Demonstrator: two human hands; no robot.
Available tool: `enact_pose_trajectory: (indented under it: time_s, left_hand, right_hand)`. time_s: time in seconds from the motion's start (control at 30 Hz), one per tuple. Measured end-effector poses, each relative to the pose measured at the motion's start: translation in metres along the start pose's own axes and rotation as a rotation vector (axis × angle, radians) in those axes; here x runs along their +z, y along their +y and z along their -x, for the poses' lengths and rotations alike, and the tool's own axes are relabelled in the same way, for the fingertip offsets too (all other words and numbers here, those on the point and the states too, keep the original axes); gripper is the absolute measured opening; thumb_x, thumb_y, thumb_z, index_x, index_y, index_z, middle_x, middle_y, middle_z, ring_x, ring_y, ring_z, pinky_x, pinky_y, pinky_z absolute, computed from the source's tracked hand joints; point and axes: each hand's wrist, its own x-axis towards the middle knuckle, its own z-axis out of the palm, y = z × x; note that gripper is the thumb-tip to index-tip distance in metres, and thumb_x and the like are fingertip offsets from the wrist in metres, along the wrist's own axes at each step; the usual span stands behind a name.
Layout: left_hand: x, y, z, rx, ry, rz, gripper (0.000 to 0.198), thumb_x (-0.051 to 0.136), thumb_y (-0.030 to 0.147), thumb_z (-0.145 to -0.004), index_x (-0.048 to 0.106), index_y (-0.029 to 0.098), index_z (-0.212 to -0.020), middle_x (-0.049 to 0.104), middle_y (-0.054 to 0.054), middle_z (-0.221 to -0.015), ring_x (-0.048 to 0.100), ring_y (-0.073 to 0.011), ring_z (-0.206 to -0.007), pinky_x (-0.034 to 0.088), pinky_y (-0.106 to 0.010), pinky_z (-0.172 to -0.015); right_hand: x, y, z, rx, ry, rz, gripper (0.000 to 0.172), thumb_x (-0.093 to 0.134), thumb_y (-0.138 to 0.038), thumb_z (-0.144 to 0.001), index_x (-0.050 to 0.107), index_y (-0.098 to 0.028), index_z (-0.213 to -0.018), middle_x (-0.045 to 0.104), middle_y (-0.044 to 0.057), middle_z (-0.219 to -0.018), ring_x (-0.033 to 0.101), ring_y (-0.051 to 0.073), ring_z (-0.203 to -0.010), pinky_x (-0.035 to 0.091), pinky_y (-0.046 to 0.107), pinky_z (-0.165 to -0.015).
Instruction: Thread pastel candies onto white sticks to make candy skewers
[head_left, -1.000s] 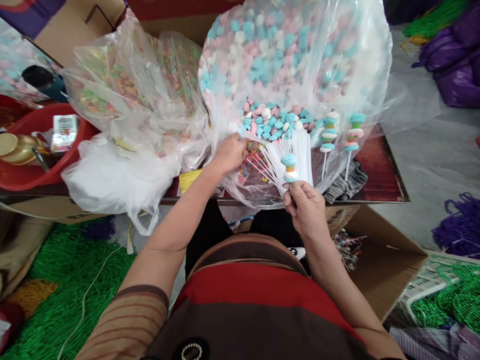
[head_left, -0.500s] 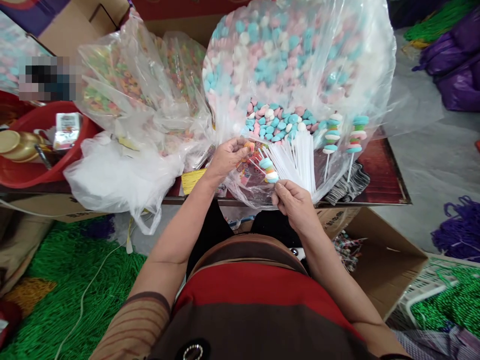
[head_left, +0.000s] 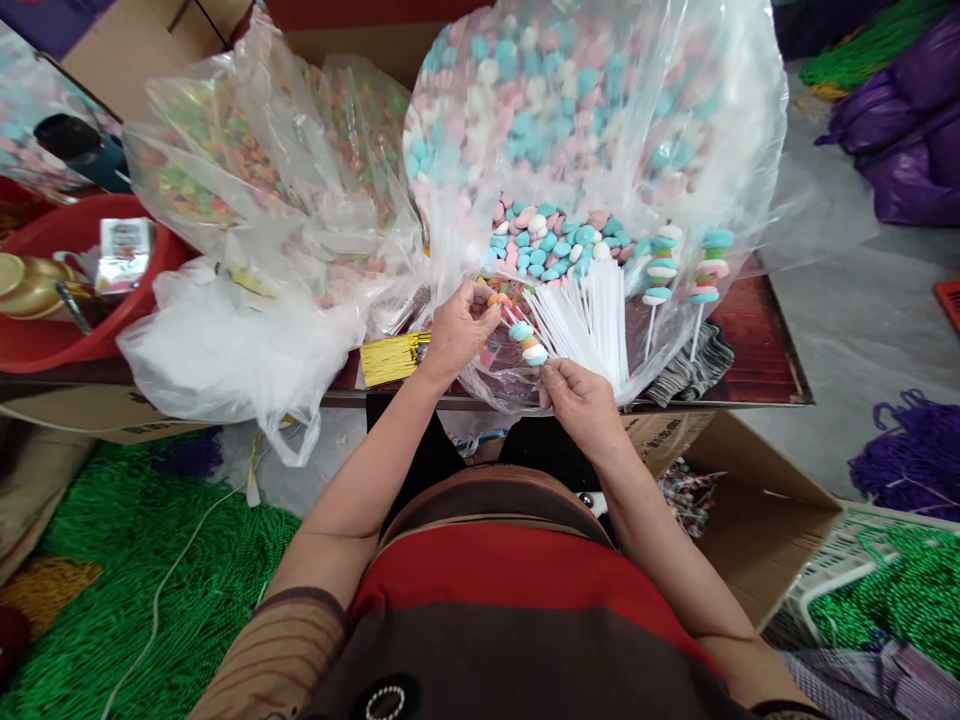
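My right hand (head_left: 576,395) pinches the lower end of a thin white stick that carries a blue, an orange and a white candy (head_left: 528,341). My left hand (head_left: 457,325) is closed at the stick's upper tip, pinching an orange ring candy (head_left: 498,298) there. Right of the hands a fan of bare white sticks (head_left: 592,318) lies on the clear plastic. Two filled candy sticks (head_left: 679,268) lie further right. Behind them a big clear bag (head_left: 600,120) holds pink, blue and white candies (head_left: 551,240).
Bags of orange and green ring candy (head_left: 247,160) stand at the left, with a white plastic bag (head_left: 217,345) in front. A red basin (head_left: 67,290) sits far left. An open cardboard box (head_left: 750,500) is at my right knee. Green and purple bead strings cover the floor.
My right hand has carried the candy stick left from the stick fan toward my left hand. My left hand has come out of the bag with an orange candy and met the stick's tip.
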Motion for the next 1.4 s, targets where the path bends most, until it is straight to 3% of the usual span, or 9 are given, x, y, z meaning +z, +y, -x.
enact_pose_trajectory:
  time_s: [0.2, 0.27, 0.43, 0.6, 0.87, 1.07, 1.4]
  left_hand:
    - [-0.002, 0.002, 0.003, 0.195, 0.041, -0.249, 0.011, 0.065, 0.013, -0.085, 0.060, 0.021, -0.090, 0.072, 0.000, -0.089, 0.066, -0.0124, -0.080, 0.051, -0.025, -0.079]
    - [-0.002, 0.003, 0.003, 0.146, 0.030, -0.148, 0.010, 0.067, 0.016, -0.085, 0.061, 0.022, -0.090, 0.072, 0.000, -0.090, 0.066, -0.0123, -0.080, 0.051, -0.025, -0.079]
    - [0.000, 0.002, 0.001, -0.140, -0.020, 0.356, 0.013, 0.069, 0.030, -0.089, 0.059, 0.022, -0.093, 0.071, 0.001, -0.087, 0.067, -0.0108, -0.076, 0.051, -0.023, -0.069]
    - [-0.003, 0.002, 0.002, -0.256, -0.041, 0.554, 0.022, 0.076, 0.033, -0.084, 0.058, 0.021, -0.088, 0.069, 0.002, -0.080, 0.065, -0.0093, -0.067, 0.049, -0.020, -0.060]
    - [-0.002, 0.012, 0.009, -0.145, -0.083, 0.469, 0.020, 0.076, 0.026, -0.077, 0.059, 0.021, -0.085, 0.065, 0.003, -0.081, 0.061, -0.0086, -0.075, 0.051, -0.021, -0.073]
    - [-0.001, 0.005, 0.006, -0.259, -0.102, 0.587, 0.021, 0.074, 0.030, -0.080, 0.057, 0.022, -0.087, 0.064, 0.003, -0.079, 0.062, -0.0095, -0.071, 0.051, -0.023, -0.069]
    - [-0.006, 0.002, 0.004, -0.195, -0.108, 0.446, 0.015, 0.073, 0.026, -0.079, 0.061, 0.021, -0.086, 0.065, 0.003, -0.079, 0.059, -0.0086, -0.069, 0.048, -0.021, -0.064]
  right_hand:
    - [-0.001, 0.000, 0.002, 0.000, 0.004, -0.033, 0.026, 0.050, -0.038, -0.094, 0.064, -0.022, -0.079, 0.057, -0.003, -0.053, 0.048, 0.014, -0.052, 0.038, 0.028, -0.059]
    - [0.001, 0.002, 0.003, 0.006, 0.020, -0.098, 0.027, 0.052, -0.040, -0.094, 0.066, -0.021, -0.079, 0.056, -0.003, -0.052, 0.046, 0.013, -0.051, 0.036, 0.027, -0.056]
    - [0.007, 0.008, 0.004, 0.065, 0.015, -0.337, 0.035, 0.057, -0.054, -0.093, 0.068, -0.021, -0.086, 0.050, -0.005, -0.052, 0.039, 0.012, -0.047, 0.028, 0.026, -0.048]
    - [0.009, 0.009, 0.005, 0.023, 0.038, -0.300, 0.036, 0.060, -0.056, -0.092, 0.069, -0.021, -0.089, 0.052, -0.004, -0.054, 0.042, 0.012, -0.050, 0.028, 0.025, -0.048]
    - [0.004, 0.002, 0.006, -0.054, 0.093, -0.156, 0.029, 0.058, -0.047, -0.095, 0.069, -0.022, -0.085, 0.053, -0.004, -0.054, 0.045, 0.014, -0.052, 0.035, 0.028, -0.055]
    - [-0.002, 0.007, 0.006, -0.063, 0.053, -0.142, 0.030, 0.056, -0.049, -0.095, 0.068, -0.023, -0.086, 0.054, -0.004, -0.054, 0.046, 0.014, -0.053, 0.036, 0.028, -0.055]
    - [-0.010, 0.001, 0.009, -0.135, -0.009, -0.002, 0.030, 0.053, -0.040, -0.096, 0.061, -0.023, -0.073, 0.055, -0.002, -0.054, 0.047, 0.014, -0.053, 0.038, 0.028, -0.058]
